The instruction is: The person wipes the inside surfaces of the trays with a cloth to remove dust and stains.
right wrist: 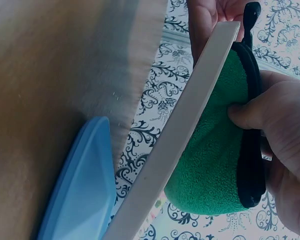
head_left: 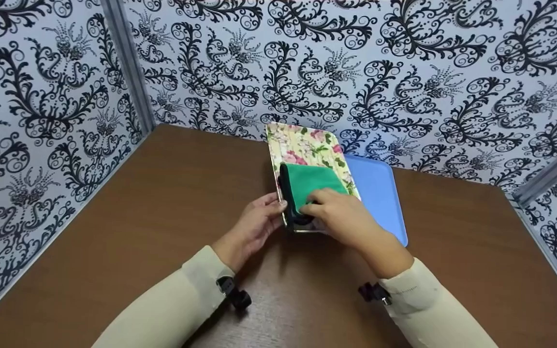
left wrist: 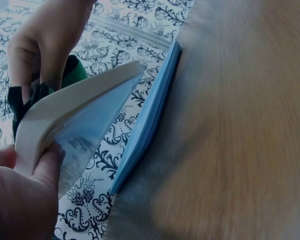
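A floral-patterned tray (head_left: 307,141) with a pale rim is held up at a tilt over the brown table. My left hand (head_left: 255,222) grips its near left edge, the thumb (left wrist: 49,165) on one face in the left wrist view. Against the patterned face lies a folded green cloth (head_left: 311,180) with black edging. My right hand (head_left: 339,212) pinches this cloth near its lower edge; in the right wrist view its thumb presses into the green pile. A small black loop (right wrist: 250,17) sticks out from the cloth's corner.
A blue tray (head_left: 380,191) lies on the brown table (head_left: 186,193), behind and to the right of the floral one. Walls with black scroll patterns (head_left: 327,67) enclose the table at the back and sides.
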Tool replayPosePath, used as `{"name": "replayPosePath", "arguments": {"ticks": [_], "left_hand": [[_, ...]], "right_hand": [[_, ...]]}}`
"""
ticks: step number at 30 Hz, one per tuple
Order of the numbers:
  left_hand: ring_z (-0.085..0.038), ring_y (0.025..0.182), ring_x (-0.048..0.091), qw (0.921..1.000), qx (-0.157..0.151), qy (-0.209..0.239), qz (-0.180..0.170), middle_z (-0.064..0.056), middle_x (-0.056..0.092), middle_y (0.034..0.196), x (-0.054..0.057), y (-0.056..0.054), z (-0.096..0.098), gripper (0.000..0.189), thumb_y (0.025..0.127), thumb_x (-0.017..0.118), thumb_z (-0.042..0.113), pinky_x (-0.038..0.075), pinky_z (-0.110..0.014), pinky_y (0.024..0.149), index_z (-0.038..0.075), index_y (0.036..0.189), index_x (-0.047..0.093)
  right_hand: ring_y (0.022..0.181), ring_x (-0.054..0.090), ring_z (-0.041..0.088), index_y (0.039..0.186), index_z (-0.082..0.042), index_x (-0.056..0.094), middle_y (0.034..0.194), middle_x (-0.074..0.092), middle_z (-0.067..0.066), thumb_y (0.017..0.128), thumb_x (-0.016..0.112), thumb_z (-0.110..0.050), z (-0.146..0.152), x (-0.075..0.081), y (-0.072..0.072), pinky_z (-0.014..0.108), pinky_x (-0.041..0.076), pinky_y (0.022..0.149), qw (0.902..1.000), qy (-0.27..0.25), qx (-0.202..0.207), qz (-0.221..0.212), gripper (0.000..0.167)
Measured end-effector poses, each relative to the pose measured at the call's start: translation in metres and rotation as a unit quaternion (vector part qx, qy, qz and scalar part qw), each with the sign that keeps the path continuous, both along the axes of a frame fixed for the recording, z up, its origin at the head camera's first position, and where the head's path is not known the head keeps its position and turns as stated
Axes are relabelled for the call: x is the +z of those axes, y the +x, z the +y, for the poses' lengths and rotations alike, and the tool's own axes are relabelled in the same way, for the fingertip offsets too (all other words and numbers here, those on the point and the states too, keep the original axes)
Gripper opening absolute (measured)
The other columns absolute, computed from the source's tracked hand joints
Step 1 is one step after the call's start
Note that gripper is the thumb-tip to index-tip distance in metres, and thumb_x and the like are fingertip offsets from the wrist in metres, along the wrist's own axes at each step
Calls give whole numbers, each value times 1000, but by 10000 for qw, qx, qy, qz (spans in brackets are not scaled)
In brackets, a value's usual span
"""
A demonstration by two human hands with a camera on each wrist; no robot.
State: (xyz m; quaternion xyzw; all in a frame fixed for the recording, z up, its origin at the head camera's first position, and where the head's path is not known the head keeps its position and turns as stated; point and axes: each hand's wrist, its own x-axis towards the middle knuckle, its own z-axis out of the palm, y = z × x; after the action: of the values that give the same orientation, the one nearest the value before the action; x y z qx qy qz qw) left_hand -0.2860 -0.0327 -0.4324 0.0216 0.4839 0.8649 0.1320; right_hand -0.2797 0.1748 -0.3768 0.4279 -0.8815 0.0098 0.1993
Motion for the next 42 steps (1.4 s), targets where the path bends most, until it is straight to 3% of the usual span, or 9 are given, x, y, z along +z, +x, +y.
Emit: {"name": "replayPosePath", "arguments": {"ticks": [9,15,24,29,35,42], "left_hand": [[-12,98,70,9999,89,-39,-37,-9,71,117,-1,1,-1,43,102,54,-3,59,-29,92,-11,143,49],[-12,99,71,10000,30,-22,44,-9,71,118,0,1,-1,44,102,54,-3,58,-30,95,-12,144,48],[-11,101,68,10000,-49,-32,39,-16,63,135,-1,2,0,48,102,53,-3,57,-30,96,-12,148,44],[-10,98,69,10000,-15,-17,81,-16,65,132,-3,1,1,48,101,53,-4,57,-31,98,-13,147,43],[-9,94,69,10000,56,-39,-27,-11,67,124,-3,2,1,47,101,53,-4,57,-28,94,-12,146,45],[-10,94,68,9999,111,-58,-95,-10,67,120,-2,1,2,47,101,53,-5,58,-28,92,-13,146,45]], "right_hand": [[96,64,25,111,-20,78,100,66,3,78,88,-15,-3,-2,-13,39,58,82,9994,205,195,221,34],[98,64,25,113,-20,78,101,65,4,83,80,-6,-3,1,-20,39,57,85,9987,321,167,361,33],[97,64,24,111,-22,79,103,67,3,87,73,2,-4,3,-38,37,57,84,9982,298,174,480,35],[99,64,25,113,-21,79,106,69,4,84,75,5,-4,6,-43,38,58,89,9980,335,165,508,40],[105,65,27,112,-19,78,110,69,6,91,70,-3,-1,5,-47,43,56,97,9954,567,168,752,28],[103,64,28,104,-18,78,105,69,6,88,72,-1,8,3,-52,42,55,94,9923,619,270,1040,24]]}}
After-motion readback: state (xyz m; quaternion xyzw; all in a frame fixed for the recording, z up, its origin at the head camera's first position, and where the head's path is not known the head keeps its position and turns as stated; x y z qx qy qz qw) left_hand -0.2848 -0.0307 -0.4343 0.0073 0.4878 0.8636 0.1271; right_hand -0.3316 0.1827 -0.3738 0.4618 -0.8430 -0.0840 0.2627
